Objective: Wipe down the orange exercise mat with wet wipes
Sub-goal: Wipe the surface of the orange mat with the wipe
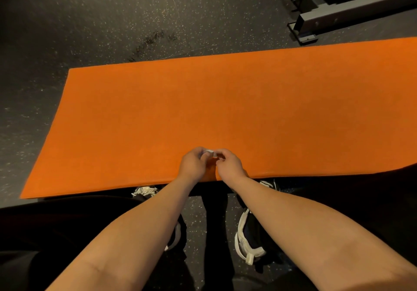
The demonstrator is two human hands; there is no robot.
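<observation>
Okay, both hands are out over the near edge of the mat, about midway along it. My left hand and right hand sit close together, fingers curled in, each pinching one end of a small white wipe. It is bunched up tight between my fingertips, and from up here I can't tell whether it's folded or in a wrapper.

The mat lies flat on the speckled floor, its long side running across in front of me, its right end going out of view. My shoes are planted just short of its near edge. A grey metal frame sits beyond its far edge, off to the right.

By my read, this is the prep step: getting the wipe opened out, with no wiping begun. The orange surface looks dry and even, no streaks I can make out.

Next I'd need to pull my hands apart to spread the wipe, drop it flat onto the mat, and press down with one palm. Long strokes from one end across to the other should cover it, and I'll likely have to crouch lower to reach the far edge.
</observation>
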